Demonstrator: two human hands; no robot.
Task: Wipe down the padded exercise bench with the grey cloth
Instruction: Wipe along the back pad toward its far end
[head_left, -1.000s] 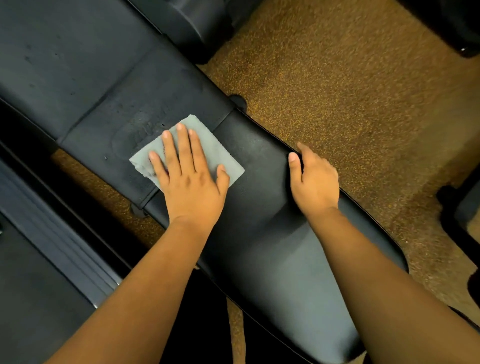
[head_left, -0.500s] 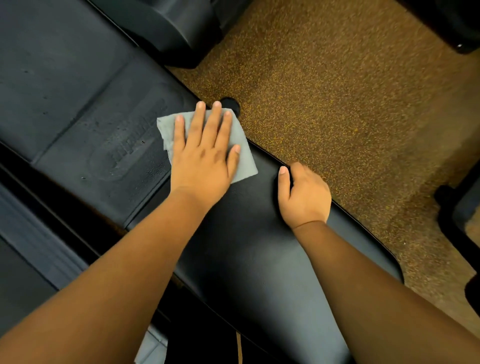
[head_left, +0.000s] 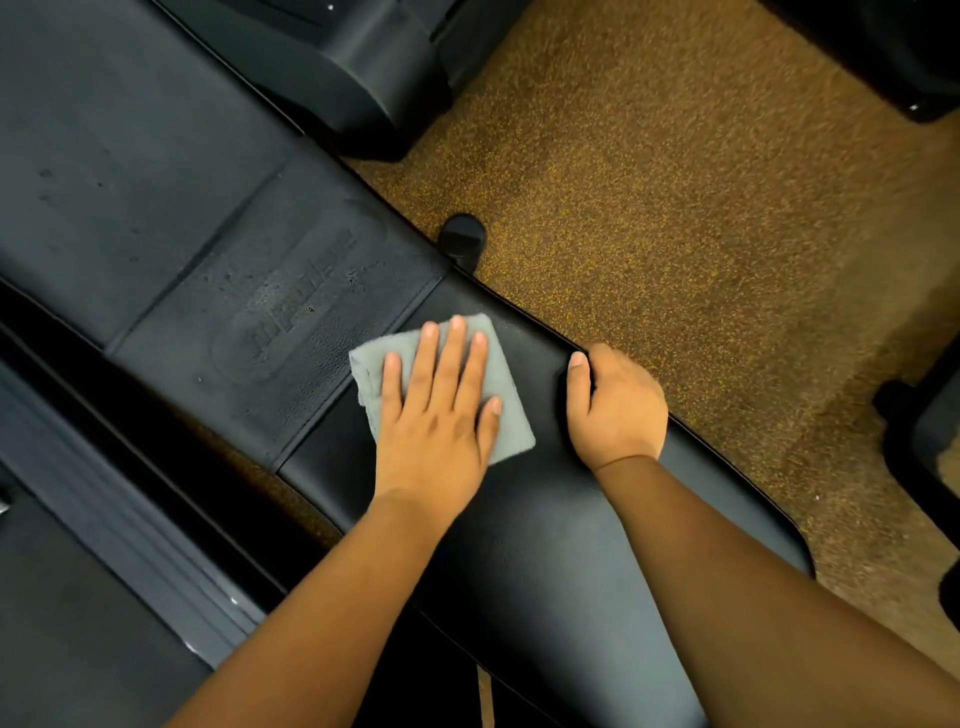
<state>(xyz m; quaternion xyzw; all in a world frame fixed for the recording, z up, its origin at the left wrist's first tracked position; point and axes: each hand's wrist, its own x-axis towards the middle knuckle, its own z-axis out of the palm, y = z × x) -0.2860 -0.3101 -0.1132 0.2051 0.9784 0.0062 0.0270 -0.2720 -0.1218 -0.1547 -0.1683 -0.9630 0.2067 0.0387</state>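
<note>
The left hand (head_left: 436, 415) is pressing the grey cloth (head_left: 506, 410) flat on the bench (head_left: 571, 545) w/ fingers straight and a little spread, palm down, nothing curled round it. The cloth is lying on the smooth black seat pad, just beside the seam that meets the embossed logo panel (head_left: 291, 322). Compared w/ half a sec ago, the cloth is sitting nearer the person and further in from the bench's far edge, so the stroke seems to be sweeping back across the pad, approx. the same band being covered again. The right hand (head_left: 615, 408) is gripping the far edge of the bench, thumb lying on top, other fingers curling over the side and mostly hidden; it's bracing in much the same spot as before. Judging by this, wiping is underway near the seam, w/ the wide back section (head_left: 114, 135) and the near end prob. still to do. Speckled brown floor (head_left: 675, 208) is showing beyond.
</note>
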